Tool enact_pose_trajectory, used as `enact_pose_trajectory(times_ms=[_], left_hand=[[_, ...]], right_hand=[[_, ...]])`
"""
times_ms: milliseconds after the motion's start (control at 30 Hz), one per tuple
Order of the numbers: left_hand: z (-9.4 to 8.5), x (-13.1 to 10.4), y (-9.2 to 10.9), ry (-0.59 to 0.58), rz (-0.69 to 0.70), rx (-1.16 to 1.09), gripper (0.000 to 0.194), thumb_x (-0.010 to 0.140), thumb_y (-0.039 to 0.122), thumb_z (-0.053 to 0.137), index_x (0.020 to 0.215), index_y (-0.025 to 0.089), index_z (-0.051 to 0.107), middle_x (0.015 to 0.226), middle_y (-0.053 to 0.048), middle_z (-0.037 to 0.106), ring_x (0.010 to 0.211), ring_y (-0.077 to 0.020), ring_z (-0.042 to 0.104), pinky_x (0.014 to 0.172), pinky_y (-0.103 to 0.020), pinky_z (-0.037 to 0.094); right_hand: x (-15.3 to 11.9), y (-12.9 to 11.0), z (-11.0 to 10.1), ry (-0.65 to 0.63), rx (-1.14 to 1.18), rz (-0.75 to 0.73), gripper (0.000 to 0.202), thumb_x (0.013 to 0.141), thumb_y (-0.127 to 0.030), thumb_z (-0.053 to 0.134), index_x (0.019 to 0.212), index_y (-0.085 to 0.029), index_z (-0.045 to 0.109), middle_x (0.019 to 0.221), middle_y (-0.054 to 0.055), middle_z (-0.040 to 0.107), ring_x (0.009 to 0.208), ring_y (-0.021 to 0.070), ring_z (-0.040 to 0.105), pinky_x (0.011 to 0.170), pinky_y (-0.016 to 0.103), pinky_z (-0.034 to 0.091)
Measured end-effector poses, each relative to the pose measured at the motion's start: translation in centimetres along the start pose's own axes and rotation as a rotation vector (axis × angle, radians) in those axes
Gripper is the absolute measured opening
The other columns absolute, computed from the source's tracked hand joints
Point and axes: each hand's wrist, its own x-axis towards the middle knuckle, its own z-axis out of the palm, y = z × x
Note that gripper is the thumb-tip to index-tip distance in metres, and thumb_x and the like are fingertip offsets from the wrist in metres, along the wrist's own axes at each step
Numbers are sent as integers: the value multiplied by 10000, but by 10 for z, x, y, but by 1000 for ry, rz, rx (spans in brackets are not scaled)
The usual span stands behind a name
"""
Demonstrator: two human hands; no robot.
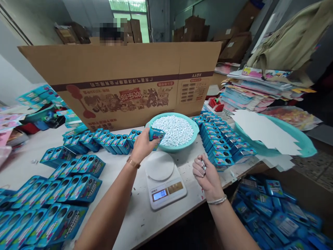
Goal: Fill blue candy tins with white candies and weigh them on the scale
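Blue carton (156, 133), printed, tilted.
Left grip (143, 146) clamped on its sides; right grip (208, 174) curled closed around pale pellets (203, 166).

A bright, green-tinted window (129, 15) lights the far wall, beside a pale grey door-like panel (159, 21). Brown cartons (194, 29) are stacked along the back. A white-topped bench (125, 222) fills the foreground; beyond its right edge lies a speckled floor (322, 166). A plain pale wall (13, 59) stands at left.
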Motion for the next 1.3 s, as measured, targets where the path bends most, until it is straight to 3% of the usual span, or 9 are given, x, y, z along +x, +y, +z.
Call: enact_pose_trajectory(times_ms=[167,367,500,733,900,967,1067,1167,1300], left_hand=[[3,-49,-12,-7,-179,-629,397,646,357,768,949,167,594,894,-26,683,820,-194,635,800,-351,530],[5,-108,-27,58,-254,-723,390,644,330,796,966,175,638,891,-14,696,833,-181,641,810,-320,536],[19,-110,-44,129,-242,-665,425,635,291,780,1016,178,630,890,-7,687,839,-175,628,825,-307,515],[53,-93,-65,79,-234,-613,498,651,312,773,1100,163,616,1092,-97,676,1070,-259,620,985,-413,474],[32,-111,-57,178,-206,-470,954,655,358,814,1456,203,321,1494,-178,415,1415,-305,362,1164,-483,286],[18,-124,-50,277,-189,-450,900,762,399,739,1493,240,239,1529,-156,378,1453,-273,305,1183,-473,253],[4,-139,-43,347,-205,-515,690,884,444,596,1471,246,294,1496,-142,441,1436,-250,348,1154,-427,319],[1,-146,-41,357,-222,-564,582,926,479,522,1430,228,374,1448,-145,505,1386,-250,428,1099,-397,393],[7,-147,-46,368,-250,-600,522,950,475,484,1400,219,418,1414,-135,542,1358,-228,462,1120,-400,363]], right_hand=[[3,18,-2,75,188,91,210,856,-152,642,717,-191,489,558,-84,422,405,37,399,367,127,388],[-13,31,12,273,318,116,183,902,-150,557,742,-200,482,631,-48,466,534,69,503,479,165,513],[-20,31,1,220,229,111,208,842,-112,617,734,-199,462,619,-60,462,522,57,483,473,145,489],[-26,27,-24,209,171,55,221,794,-79,646,747,-202,468,627,-63,464,525,66,493,464,166,486],[-27,16,-35,168,83,16,235,777,-92,671,757,-207,468,631,-68,459,530,67,485,489,175,492],[-26,16,-39,162,45,-12,238,774,-107,678,756,-212,464,637,-66,466,542,68,482,501,172,488],[-22,20,-43,174,19,-56,250,770,-151,689,728,-210,449,669,-52,485,581,77,501,514,181,491],[-18,25,-41,186,34,-62,285,776,-179,686,686,-207,417,678,-42,480,593,87,510,499,192,485],[-15,27,-36,188,61,-49,276,777,-166,691,700,-206,429,660,-52,473,564,76,492,487,180,470]])
